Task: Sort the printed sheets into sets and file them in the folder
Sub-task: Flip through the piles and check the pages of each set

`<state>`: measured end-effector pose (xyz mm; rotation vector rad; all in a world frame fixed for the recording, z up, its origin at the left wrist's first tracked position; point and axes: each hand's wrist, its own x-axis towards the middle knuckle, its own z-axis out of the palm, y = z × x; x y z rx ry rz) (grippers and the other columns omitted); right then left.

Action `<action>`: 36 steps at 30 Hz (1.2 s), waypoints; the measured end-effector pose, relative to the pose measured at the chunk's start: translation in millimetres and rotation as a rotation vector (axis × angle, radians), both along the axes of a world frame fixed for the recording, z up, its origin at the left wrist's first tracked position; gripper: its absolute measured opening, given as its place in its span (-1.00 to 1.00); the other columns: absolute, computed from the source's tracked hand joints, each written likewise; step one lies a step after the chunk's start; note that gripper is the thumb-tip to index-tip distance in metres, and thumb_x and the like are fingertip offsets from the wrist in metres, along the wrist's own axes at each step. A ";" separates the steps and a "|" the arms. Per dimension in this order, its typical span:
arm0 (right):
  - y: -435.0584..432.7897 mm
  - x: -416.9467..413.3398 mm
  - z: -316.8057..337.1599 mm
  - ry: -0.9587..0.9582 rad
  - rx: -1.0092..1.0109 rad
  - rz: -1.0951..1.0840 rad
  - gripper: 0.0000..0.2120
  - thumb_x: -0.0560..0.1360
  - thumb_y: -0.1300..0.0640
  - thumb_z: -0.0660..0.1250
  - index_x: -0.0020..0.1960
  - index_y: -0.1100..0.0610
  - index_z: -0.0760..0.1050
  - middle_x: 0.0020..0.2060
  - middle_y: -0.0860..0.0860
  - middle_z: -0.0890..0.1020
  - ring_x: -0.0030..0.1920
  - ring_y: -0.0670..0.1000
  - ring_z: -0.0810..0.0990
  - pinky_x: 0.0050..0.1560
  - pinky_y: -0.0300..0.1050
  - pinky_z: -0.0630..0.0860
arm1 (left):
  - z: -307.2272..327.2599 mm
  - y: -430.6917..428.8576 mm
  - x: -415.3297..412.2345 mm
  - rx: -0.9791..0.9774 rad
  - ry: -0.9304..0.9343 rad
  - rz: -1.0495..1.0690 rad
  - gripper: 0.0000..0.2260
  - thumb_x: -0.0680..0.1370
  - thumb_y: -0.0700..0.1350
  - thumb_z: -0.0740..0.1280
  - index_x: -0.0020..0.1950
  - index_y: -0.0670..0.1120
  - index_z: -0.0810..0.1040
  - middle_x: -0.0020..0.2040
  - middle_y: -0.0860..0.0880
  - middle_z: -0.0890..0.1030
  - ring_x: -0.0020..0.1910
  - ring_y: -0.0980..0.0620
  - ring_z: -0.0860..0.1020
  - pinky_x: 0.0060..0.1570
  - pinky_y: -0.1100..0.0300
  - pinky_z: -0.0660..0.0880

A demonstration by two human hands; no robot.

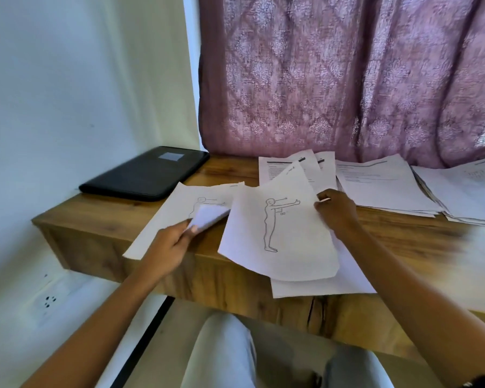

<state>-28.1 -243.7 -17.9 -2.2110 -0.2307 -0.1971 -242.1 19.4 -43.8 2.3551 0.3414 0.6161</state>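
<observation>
1. Head view: we look down on a wooden desk [95, 222] set in a corner, with printed sheets spread across it.
2. We see the left hand [170, 246] gripping the near right corner of the left sheet [160, 219]. The fingers are curled under the paper, the thumb lies on top, and the corner is bent up and over.
3. The rest of that sheet lies flat, shows part of a line-drawn figure, and juts past the desk's front edge.
4. The right hand [338, 212] pinches the right edge of the figure sheet [277, 233], thumb and fingers closed on the paper.
5. The figure sheet bears the outline of a standing person with arms stretched forward. It is raised and bowed, and its left edge overlaps the left sheet.
6. Under it we make out a plain sheet [347, 281] lying on the desk and overhanging the front edge.
7. Behind the hands lie fanned text pages [277, 166], then a middle stack [384, 186] and a right stack [471, 194], all along the foot of the curtain [347, 74].
8. The black folder [149, 172] lies closed and flat at the desk's back left corner. It is near the far end of the left sheet and well apart from the stacks.
9. Below the desk we note a wall socket [49, 301] at the left and knees [224, 351] in light trousers.
</observation>
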 end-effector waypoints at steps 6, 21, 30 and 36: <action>-21.0 -3.5 6.7 0.018 0.064 -0.054 -0.85 0.50 0.23 0.30 0.05 0.12 0.58 -0.01 0.15 0.65 -0.13 0.12 0.57 -0.13 -0.19 0.46 | 27.7 6.6 1.1 -0.279 -0.194 0.117 -0.68 0.65 -0.01 0.15 0.32 -0.12 0.49 0.04 0.03 0.56 -0.02 0.11 0.51 -0.16 0.42 0.35; 146.5 -8.5 -3.2 0.362 0.124 0.151 -0.81 0.60 0.20 0.24 0.18 0.22 0.45 0.07 0.14 0.56 -0.06 0.04 0.52 0.05 -0.20 0.52 | 0.8 17.7 1.3 0.128 0.289 -0.331 -0.31 0.28 0.63 -0.11 0.33 0.37 0.14 0.43 0.31 0.14 0.43 0.31 0.20 0.34 0.49 0.09; 133.6 -13.7 7.0 0.298 0.084 0.272 -0.62 0.64 0.23 0.11 0.45 0.19 0.25 0.40 0.09 0.36 0.33 0.10 0.40 0.10 -0.24 0.38 | 0.3 13.5 6.0 0.162 0.345 -0.451 -0.31 0.30 0.61 -0.05 0.37 0.39 0.18 0.46 0.38 0.14 0.39 0.53 0.04 0.45 0.36 -0.11; 34.7 30.9 13.6 0.015 0.089 0.225 -0.69 0.53 0.39 0.16 0.11 0.17 0.60 0.15 0.09 0.61 0.21 0.06 0.54 0.32 -0.18 0.37 | 47.5 -14.2 70.9 0.300 0.355 -0.449 -0.34 0.35 0.56 -0.01 0.38 0.34 0.30 0.50 0.26 0.23 0.48 0.18 0.20 0.47 0.09 0.10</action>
